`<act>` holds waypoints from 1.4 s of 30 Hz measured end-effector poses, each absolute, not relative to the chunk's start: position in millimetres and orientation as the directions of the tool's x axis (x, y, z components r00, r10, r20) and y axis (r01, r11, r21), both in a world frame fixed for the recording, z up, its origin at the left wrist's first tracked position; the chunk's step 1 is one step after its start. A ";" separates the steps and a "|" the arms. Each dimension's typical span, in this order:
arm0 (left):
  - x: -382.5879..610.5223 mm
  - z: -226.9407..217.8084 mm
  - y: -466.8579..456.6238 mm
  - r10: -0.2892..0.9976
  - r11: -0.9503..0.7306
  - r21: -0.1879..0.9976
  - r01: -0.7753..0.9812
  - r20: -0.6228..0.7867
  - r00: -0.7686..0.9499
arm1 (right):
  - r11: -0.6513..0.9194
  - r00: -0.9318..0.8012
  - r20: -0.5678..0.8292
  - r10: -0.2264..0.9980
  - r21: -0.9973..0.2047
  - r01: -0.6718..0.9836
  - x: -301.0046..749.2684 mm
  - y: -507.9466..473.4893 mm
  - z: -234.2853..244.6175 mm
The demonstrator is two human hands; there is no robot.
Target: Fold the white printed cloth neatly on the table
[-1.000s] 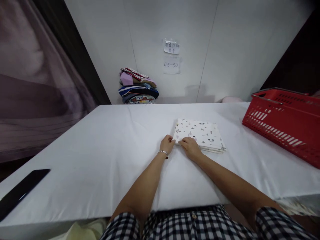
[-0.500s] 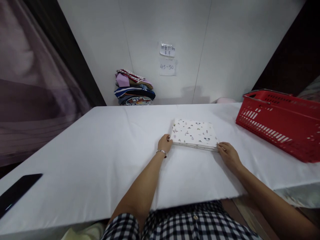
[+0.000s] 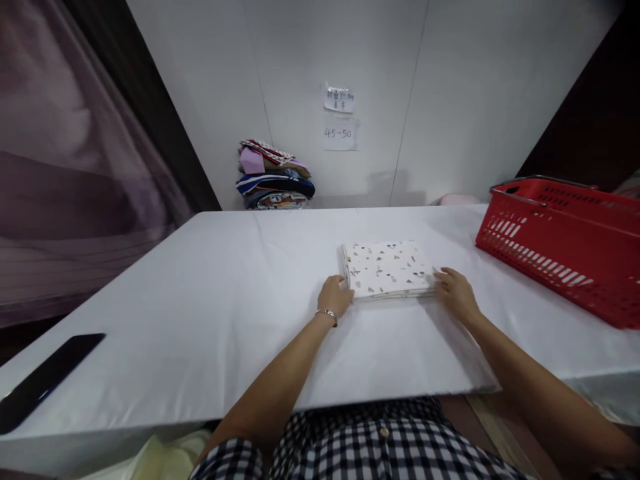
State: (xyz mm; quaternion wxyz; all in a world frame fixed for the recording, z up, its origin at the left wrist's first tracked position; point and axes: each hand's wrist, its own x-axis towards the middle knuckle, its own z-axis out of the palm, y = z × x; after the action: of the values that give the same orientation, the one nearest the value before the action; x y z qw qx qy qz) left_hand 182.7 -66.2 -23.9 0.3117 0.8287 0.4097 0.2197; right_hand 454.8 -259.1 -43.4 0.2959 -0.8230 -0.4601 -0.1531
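A folded white cloth (image 3: 383, 268) with a small scattered print lies on the table in front of me, its layers stacked at the near edge. My left hand (image 3: 336, 297) is at its near left corner, fingers curled on the edge and thumb in front; a bracelet circles that wrist. At the right edge, my right hand (image 3: 455, 293) has its fingertips and thumb on the cloth's side. The undersides of both hands' fingers are hidden.
A white-covered table (image 3: 240, 300) spreads before me. To the right stands a red plastic basket (image 3: 590, 247) with a metal handle. A pile of folded fabrics (image 3: 275, 177) sits by the back wall, below and left of paper signs (image 3: 341, 133). A black phone-like slab (image 3: 50, 377) lies at left.
The cloth has turned slightly, its near edge now more level. My right hand has shifted a little up along the cloth's right side; my left hand has moved slightly right and nearer me.
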 end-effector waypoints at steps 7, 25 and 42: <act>196.2 -21.5 -75.6 0.547 -0.817 0.415 0.401 0.339 0.765 | -0.160 0.198 0.484 0.852 -0.119 0.980 411.6 -249.5 -48.6; 215.6 -23.2 -33.3 0.856 -0.371 0.696 0.615 0.000 0.517 | -0.566 0.765 0.161 0.624 -0.582 0.584 491.0 -217.3 -52.2; 199.4 -23.7 -7.4 0.892 -0.318 0.821 0.474 0.089 0.444 | 0.014 0.128 0.372 0.919 -0.357 0.934 390.6 -173.8 -3.2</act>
State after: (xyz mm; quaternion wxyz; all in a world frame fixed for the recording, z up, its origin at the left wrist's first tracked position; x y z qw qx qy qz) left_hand 199.4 -7.4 -23.7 0.3747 0.7626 0.4478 0.2785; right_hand 390.6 -173.8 -3.2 0.2671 -0.7020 -0.6600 -0.0138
